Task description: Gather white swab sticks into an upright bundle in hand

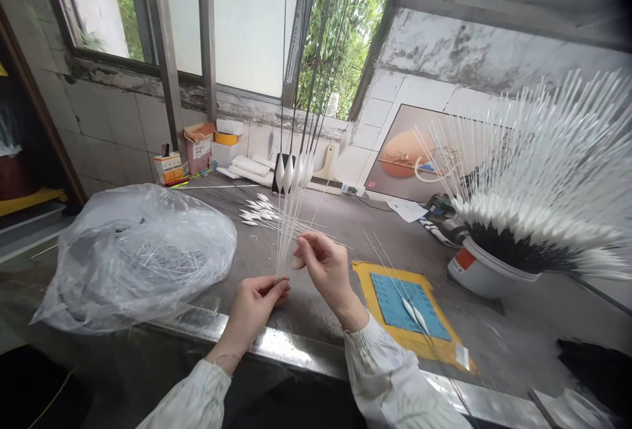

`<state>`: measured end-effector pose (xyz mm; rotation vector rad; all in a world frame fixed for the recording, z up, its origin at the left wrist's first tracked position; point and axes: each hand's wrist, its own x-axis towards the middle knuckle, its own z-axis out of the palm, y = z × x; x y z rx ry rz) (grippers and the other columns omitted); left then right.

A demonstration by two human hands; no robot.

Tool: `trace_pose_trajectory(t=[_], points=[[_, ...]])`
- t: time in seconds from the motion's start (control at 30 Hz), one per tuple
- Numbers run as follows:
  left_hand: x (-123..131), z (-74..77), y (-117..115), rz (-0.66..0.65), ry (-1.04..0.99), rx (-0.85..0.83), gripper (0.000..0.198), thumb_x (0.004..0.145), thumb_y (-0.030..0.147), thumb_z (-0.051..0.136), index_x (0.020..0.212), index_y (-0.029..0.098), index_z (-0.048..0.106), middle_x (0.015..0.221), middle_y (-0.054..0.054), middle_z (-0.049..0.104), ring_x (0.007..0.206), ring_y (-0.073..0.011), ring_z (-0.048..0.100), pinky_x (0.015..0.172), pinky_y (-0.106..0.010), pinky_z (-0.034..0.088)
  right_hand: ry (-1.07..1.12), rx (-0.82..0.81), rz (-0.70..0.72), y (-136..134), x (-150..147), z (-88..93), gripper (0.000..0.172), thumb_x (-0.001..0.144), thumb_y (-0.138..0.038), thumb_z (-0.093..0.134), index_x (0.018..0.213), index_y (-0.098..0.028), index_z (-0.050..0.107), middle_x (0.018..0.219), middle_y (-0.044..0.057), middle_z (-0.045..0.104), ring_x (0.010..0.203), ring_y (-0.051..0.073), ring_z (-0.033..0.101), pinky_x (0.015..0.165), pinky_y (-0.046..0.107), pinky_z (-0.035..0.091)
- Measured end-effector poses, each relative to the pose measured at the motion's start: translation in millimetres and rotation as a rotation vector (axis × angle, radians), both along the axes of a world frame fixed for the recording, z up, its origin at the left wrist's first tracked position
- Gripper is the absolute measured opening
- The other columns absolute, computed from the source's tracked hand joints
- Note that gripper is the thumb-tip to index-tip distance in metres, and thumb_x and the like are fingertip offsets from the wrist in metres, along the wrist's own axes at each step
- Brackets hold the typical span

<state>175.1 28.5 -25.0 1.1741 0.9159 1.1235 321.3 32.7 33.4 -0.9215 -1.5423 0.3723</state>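
Note:
My left hand (pixel 254 314) pinches the lower ends of a tall bundle of thin white sticks (pixel 285 235), which look like long fishing floats. Their white teardrop bodies (pixel 291 172) stand high up, with thin dark tips rising beyond the frame. My right hand (pixel 320 268) is raised beside the bundle, its thumb and forefinger pressed closely against the sticks. Behind both hands, a loose pile of similar floats (pixel 259 210) lies on the grey worktop (pixel 326 231).
To the left lies a clear plastic bag (pixel 133 251) of thin sticks. To the right are a yellow-edged blue mat (pixel 409 307) with floats on it and a white bucket (pixel 486 268) bristling with many floats. Boxes and rolled white material line the wall under the window.

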Motion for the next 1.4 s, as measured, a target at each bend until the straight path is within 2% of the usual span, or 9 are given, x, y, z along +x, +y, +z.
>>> trace_pose_trajectory(t=[0.17, 0.37, 0.43, 0.6, 0.73, 0.87, 1.03, 1.2, 1.4], points=[[0.6, -0.6, 0.2, 0.001, -0.007, 0.002, 0.035, 0.068, 0.043, 0.076, 0.086, 0.013, 0.077, 0.079, -0.010, 0.075, 0.080, -0.0243, 0.069, 0.078, -0.035, 0.057, -0.013, -0.043, -0.028, -1.4, -0.2, 1.7, 0.014, 0.090, -0.031, 0.058, 0.086, -0.018, 0.060, 0.067, 0.000, 0.064, 0.053, 0.012, 0.065, 0.052, 0.022, 0.053], [-1.9, -1.0, 1.7, -0.039, 0.033, 0.047, 0.036, 0.071, 0.043, 0.074, 0.092, 0.014, 0.077, 0.081, -0.009, 0.075, 0.079, -0.0231, 0.068, 0.074, -0.033, 0.056, -0.119, -0.202, 0.110, -0.6, -3.2, 2.8, 0.015, 0.089, -0.030, 0.055, 0.085, -0.017, 0.061, 0.067, 0.001, 0.066, 0.053, 0.013, 0.065, 0.048, 0.021, 0.051], [-2.4, -1.4, 1.7, -0.041, 0.031, 0.046, 0.035, 0.072, 0.043, 0.074, 0.092, 0.014, 0.077, 0.078, -0.008, 0.074, 0.080, -0.0230, 0.068, 0.074, -0.032, 0.056, -0.145, -0.218, 0.086, -3.1, -6.0, 0.6, 0.017, 0.091, -0.032, 0.051, 0.094, -0.017, 0.059, 0.073, 0.002, 0.067, 0.051, 0.011, 0.063, 0.047, 0.021, 0.049], [-2.7, -1.0, 0.4, -0.050, 0.041, 0.099, 0.032, 0.076, 0.043, 0.070, 0.086, 0.013, 0.077, 0.075, -0.006, 0.073, 0.077, -0.0212, 0.067, 0.074, -0.030, 0.055, -0.289, -0.263, 0.007, -3.7, -7.0, -11.6, 0.034, 0.098, -0.041, 0.035, 0.093, -0.018, 0.058, 0.064, -0.001, 0.063, 0.049, 0.010, 0.058, 0.050, 0.021, 0.045], [-0.3, 1.6, 0.5, 0.005, 0.035, -0.005, 0.038, 0.071, 0.042, 0.073, 0.093, 0.012, 0.076, 0.084, -0.009, 0.075, 0.078, -0.0217, 0.069, 0.076, -0.031, 0.056, -0.438, -0.348, -0.104, 29.4, 8.3, -13.8, 0.057, 0.102, -0.038, 0.007, 0.103, -0.015, 0.059, 0.080, 0.005, 0.069, 0.059, 0.012, 0.062, 0.058, 0.024, 0.047], [2.4, 2.4, 2.1, 0.041, 0.053, -0.025, 0.040, 0.067, 0.043, 0.075, 0.091, 0.011, 0.076, 0.087, -0.011, 0.075, 0.077, -0.0208, 0.069, 0.073, -0.029, 0.058, -0.688, -0.403, -0.268, 81.7, 20.0, -13.0, 0.027, 0.094, -0.036, 0.049, 0.098, -0.014, 0.063, 0.103, 0.010, 0.065, 0.093, 0.020, 0.062, 0.084, 0.033, 0.047], [2.8, 0.0, 4.1, 0.046, 0.058, -0.040, 0.044, 0.063, 0.047, 0.078, 0.088, 0.011, 0.077, 0.086, -0.012, 0.076, 0.075, -0.0202, 0.069, 0.069, -0.027, 0.058, -0.928, -0.493, -0.373, 119.6, 17.1, -18.2, 0.022, 0.090, -0.033, 0.060, 0.101, -0.014, 0.062, 0.106, 0.006, 0.063, 0.094, 0.019, 0.061, 0.084, 0.040, 0.050], [2.7, -0.5, 4.8, 0.038, 0.061, -0.045, 0.049, 0.062, 0.052, 0.078, 0.090, 0.012, 0.077, 0.085, -0.012, 0.076, 0.075, -0.0203, 0.070, 0.070, -0.028, 0.058, -0.986, -0.427, -0.451, 113.9, 22.4, -15.1, 0.021, 0.093, -0.032, 0.055, 0.101, -0.014, 0.062, 0.102, 0.005, 0.064, 0.092, 0.018, 0.062, 0.083, 0.039, 0.051], [2.1, -1.8, 4.5, 0.028, 0.059, -0.035, 0.047, 0.063, 0.048, 0.078, 0.092, 0.011, 0.076, 0.087, -0.012, 0.076, 0.076, -0.0196, 0.070, 0.071, -0.027, 0.058, -0.890, -0.265, -0.512, 85.4, 31.3, 3.7, 0.017, 0.096, -0.024, 0.046, 0.099, -0.015, 0.060, 0.091, 0.006, 0.066, 0.084, 0.019, 0.061, 0.076, 0.032, 0.046]])
